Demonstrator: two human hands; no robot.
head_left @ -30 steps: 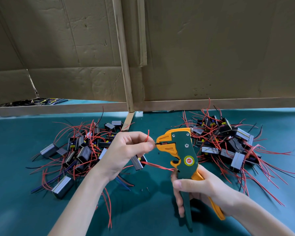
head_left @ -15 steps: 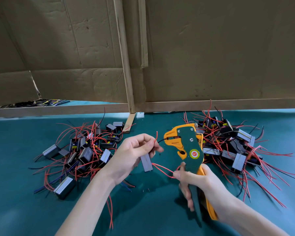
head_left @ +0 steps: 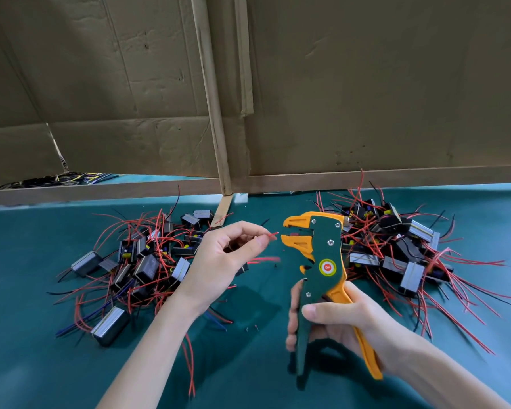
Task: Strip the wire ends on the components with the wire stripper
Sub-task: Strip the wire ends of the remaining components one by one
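Left hand point(head_left: 219, 261) is pinching a red wire point(head_left: 273, 234), newly swapped in; its tip is sitting just left of the wire stripper point(head_left: 325, 249) mouth, not yet inside. Right hand point(head_left: 337, 323) is clamping the stripper handles. Next strip is starting.

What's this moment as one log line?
left hand: pinches red wire | right hand: grips wire stripper | wire tip just short of jaws
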